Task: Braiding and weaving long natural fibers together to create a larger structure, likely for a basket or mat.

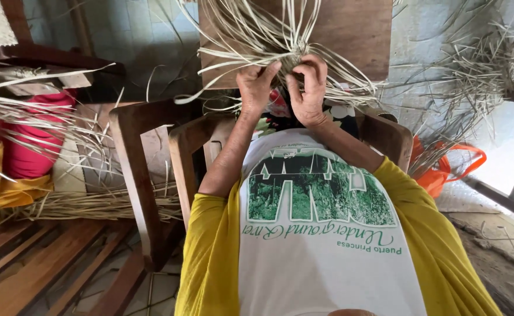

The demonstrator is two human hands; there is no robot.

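Fingers point(269, 75) pinched on straw strips point(292, 50)

Under your left hand point(256, 85) and right hand point(308, 88) a brown board point(350, 29) carries the pale strips point(257, 35), fanned outward. Left of them, more strips point(93, 205) lie on the wooden floor point(28, 275).

I see a bundle of pale straw strips point(280, 44), thin, flat and dry; they are gathered at one knot-like centre and fan outward in loose curls; the bundle lies on a brown wooden board point(350, 29), slightly tilted.
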